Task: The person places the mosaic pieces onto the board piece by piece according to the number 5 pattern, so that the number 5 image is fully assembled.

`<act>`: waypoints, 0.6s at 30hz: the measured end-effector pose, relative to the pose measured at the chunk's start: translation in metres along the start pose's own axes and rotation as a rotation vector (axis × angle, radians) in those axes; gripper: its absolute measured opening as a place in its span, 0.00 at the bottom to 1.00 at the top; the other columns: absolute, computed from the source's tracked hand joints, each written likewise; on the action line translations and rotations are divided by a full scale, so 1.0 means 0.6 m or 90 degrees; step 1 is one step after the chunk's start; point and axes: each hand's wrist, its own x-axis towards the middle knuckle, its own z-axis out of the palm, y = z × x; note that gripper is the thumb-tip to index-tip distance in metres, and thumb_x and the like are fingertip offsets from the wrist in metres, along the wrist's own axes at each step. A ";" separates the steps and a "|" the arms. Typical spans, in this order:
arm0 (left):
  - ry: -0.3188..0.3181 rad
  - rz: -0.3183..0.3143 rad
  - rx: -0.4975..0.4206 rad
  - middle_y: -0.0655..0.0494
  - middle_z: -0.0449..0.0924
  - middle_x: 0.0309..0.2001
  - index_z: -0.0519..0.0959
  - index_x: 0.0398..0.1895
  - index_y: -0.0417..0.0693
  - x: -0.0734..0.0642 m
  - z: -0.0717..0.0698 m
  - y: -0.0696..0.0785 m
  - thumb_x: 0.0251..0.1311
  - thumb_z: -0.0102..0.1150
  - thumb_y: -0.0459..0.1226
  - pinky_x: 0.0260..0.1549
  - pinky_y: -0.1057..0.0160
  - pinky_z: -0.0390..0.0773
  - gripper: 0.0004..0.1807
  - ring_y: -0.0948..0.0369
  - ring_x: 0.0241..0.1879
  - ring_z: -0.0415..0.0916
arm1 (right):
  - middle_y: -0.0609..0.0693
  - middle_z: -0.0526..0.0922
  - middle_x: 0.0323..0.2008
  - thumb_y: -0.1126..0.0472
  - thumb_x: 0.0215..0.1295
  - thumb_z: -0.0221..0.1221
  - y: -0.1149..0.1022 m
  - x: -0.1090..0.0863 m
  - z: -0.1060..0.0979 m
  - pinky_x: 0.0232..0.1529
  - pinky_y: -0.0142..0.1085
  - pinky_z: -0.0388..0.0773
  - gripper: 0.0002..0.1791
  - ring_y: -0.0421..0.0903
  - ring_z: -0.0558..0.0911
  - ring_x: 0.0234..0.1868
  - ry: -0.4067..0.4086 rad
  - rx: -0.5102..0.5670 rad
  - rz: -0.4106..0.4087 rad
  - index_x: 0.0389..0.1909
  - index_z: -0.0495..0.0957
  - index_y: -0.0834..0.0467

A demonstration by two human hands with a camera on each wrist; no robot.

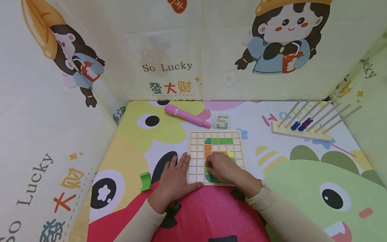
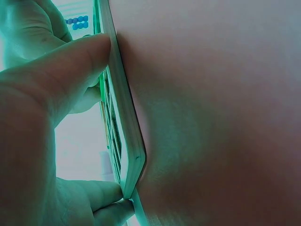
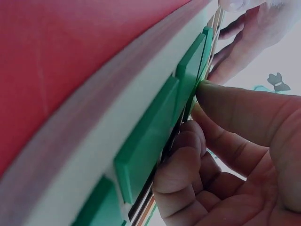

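Observation:
A wooden grid board (image 1: 193, 144) lies on the table with square and round-cornered tiles in it. My left hand (image 1: 173, 176) lies with fingers spread at the board's left side, thumb along its near edge. In the left wrist view the thumb (image 2: 89, 52) rests against the board's rim. Over the near part of the board, my right hand (image 1: 223, 166) pinches a green tile (image 1: 207, 170) between thumb and index finger, down at the grid. The right wrist view shows dark green tiles (image 3: 146, 141) along the near row. Orange tiles (image 1: 208, 147) and a yellow tile (image 1: 231, 154) sit farther up; the hand hides some cells.
Behind the board lie a small pattern card (image 1: 221, 121) and a pink pen-shaped stick (image 1: 187, 116). A green notched block (image 1: 145, 182) stands left of the left hand. At the back right is a wooden peg rack (image 1: 302, 131) with blue and purple beads.

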 end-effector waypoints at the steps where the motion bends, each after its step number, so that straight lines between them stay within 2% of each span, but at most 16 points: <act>1: 0.001 0.000 0.000 0.52 0.53 0.83 0.56 0.83 0.50 0.000 0.000 0.000 0.52 0.60 0.75 0.74 0.35 0.58 0.62 0.37 0.79 0.52 | 0.44 0.78 0.30 0.62 0.64 0.70 0.000 -0.001 0.000 0.39 0.38 0.77 0.03 0.42 0.75 0.33 0.003 -0.002 -0.003 0.33 0.86 0.56; 6: 0.006 0.004 0.002 0.52 0.54 0.83 0.56 0.83 0.49 0.001 0.001 -0.002 0.52 0.59 0.75 0.74 0.36 0.59 0.62 0.37 0.79 0.53 | 0.43 0.79 0.31 0.61 0.66 0.67 0.008 -0.010 0.000 0.38 0.38 0.78 0.02 0.40 0.76 0.33 0.026 0.000 -0.064 0.34 0.85 0.56; 10: 0.011 0.010 0.002 0.52 0.55 0.82 0.57 0.83 0.48 0.002 0.004 -0.003 0.52 0.59 0.75 0.73 0.36 0.59 0.62 0.37 0.78 0.54 | 0.42 0.83 0.36 0.58 0.69 0.65 0.026 -0.035 -0.015 0.42 0.37 0.80 0.09 0.37 0.79 0.37 0.062 0.067 -0.087 0.45 0.85 0.57; 14: 0.002 0.014 -0.016 0.50 0.56 0.82 0.58 0.82 0.47 0.002 0.001 -0.006 0.56 0.57 0.73 0.73 0.35 0.60 0.59 0.36 0.77 0.55 | 0.48 0.85 0.45 0.52 0.73 0.63 0.060 -0.073 -0.051 0.46 0.41 0.83 0.22 0.41 0.84 0.43 0.129 0.148 -0.030 0.61 0.78 0.61; 16: -0.002 0.020 -0.037 0.48 0.59 0.81 0.59 0.81 0.46 0.004 -0.006 -0.009 0.60 0.56 0.72 0.72 0.35 0.62 0.56 0.36 0.76 0.57 | 0.55 0.84 0.50 0.50 0.75 0.62 0.083 -0.092 -0.076 0.49 0.48 0.85 0.29 0.49 0.85 0.46 0.172 0.160 0.016 0.68 0.72 0.62; 18: -0.005 0.016 -0.069 0.46 0.65 0.77 0.60 0.81 0.46 0.007 -0.018 -0.012 0.62 0.57 0.69 0.68 0.38 0.70 0.53 0.40 0.73 0.64 | 0.63 0.82 0.55 0.48 0.76 0.60 0.108 -0.112 -0.102 0.51 0.55 0.84 0.34 0.58 0.85 0.50 0.218 0.145 0.060 0.72 0.66 0.64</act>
